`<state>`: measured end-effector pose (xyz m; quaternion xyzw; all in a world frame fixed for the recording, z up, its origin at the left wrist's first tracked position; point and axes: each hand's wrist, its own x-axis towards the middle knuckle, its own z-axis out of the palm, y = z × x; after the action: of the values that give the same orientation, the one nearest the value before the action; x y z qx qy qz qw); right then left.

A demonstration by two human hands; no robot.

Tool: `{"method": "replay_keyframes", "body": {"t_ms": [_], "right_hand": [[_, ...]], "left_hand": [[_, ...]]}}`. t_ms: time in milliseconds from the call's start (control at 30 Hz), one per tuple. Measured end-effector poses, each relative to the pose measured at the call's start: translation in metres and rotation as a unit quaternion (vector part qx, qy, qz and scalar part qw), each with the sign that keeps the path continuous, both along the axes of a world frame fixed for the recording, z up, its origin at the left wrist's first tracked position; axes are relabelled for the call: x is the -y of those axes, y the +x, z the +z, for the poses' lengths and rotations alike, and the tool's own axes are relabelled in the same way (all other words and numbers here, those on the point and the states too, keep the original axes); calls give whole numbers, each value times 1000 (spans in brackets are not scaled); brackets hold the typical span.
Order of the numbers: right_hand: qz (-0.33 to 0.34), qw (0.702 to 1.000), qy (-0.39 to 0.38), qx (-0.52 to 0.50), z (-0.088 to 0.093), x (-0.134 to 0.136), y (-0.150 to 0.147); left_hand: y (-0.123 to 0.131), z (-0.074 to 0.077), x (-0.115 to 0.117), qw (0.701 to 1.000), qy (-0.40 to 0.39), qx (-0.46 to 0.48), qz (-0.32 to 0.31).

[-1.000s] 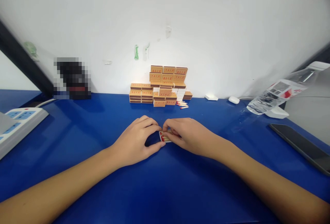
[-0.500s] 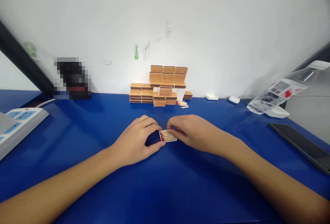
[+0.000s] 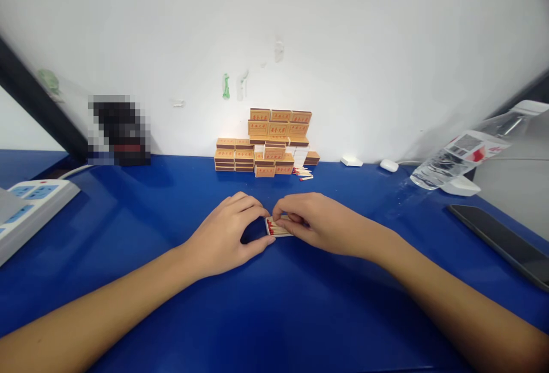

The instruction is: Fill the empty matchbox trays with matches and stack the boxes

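A small white matchbox tray (image 3: 281, 235) with red-tipped matches (image 3: 274, 227) lies on the blue table. My left hand (image 3: 229, 235) grips its left end between thumb and fingers. Over the tray's right part, my right hand (image 3: 315, 221) has thumb and index finger pinched together just above the matches; whether a match is between them is too small to tell. Behind the hands, against the wall, stands a stack of orange matchboxes (image 3: 274, 158). A few loose matches (image 3: 303, 173) lie at the stack's right foot.
A white power strip (image 3: 38, 207) is at the left, with a blurred dark object (image 3: 124, 133) behind it. To the right are small white items (image 3: 389, 165), a leaning plastic bottle (image 3: 463, 150) and a black phone (image 3: 501, 241). The blue table (image 3: 257, 316) meets a white wall.
My right hand has moved slightly left over the tray, covering more of the matches. My left hand keeps its hold on the tray.
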<state>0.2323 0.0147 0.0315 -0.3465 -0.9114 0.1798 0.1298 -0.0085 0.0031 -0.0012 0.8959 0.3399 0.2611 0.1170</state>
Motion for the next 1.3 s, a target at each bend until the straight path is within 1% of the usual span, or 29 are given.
{"method": "replay_keyframes", "body": {"t_ms": [100, 267, 500, 833, 900, 967, 1033, 1100, 1133, 1167, 1200, 1267, 1300], "right_hand": [[18, 999, -23, -19, 1, 1, -1], [-16, 1000, 6, -5, 3, -2, 3], [-13, 1000, 6, 21, 6, -3, 8], [6, 999, -34, 32, 15, -1, 13], [-1, 999, -41, 22, 16, -3, 14], [-21, 999, -37, 6, 16, -11, 21], [-66, 998, -21, -7, 15, -27, 36], [-147, 989, 9, -13, 13, -48, 61], [-198, 980, 27, -13, 11, -60, 76], [-263, 964, 40, -14, 9, -71, 92], [-337, 940, 49, -19, 7, -82, 108], [-476, 874, 58, -70, 2, -100, 136], [-506, 856, 65, -80, 0, -106, 146]], "left_hand": [[0, 0, 0, 1000, 0, 6, -4], [0, 0, 0, 1000, 0, 3, 1], [0, 0, 0, 1000, -1, -5, 4], [0, 1, 1, 1000, -11, -5, 5], [0, 1, 1, 1000, -11, 0, 2], [0, 2, 1, 1000, -10, 0, 0], [0, 2, 1, 1000, -9, 0, 1], [0, 3, 1, 1000, -5, 3, 4], [0, 3, 1, 1000, -3, 5, 5], [1, 3, 2, 1000, -1, 5, 5], [0, 3, 2, 1000, -1, 4, 5], [0, 2, 2, 1000, -4, -3, 6], [0, 2, 2, 1000, -6, -5, 6]]}}
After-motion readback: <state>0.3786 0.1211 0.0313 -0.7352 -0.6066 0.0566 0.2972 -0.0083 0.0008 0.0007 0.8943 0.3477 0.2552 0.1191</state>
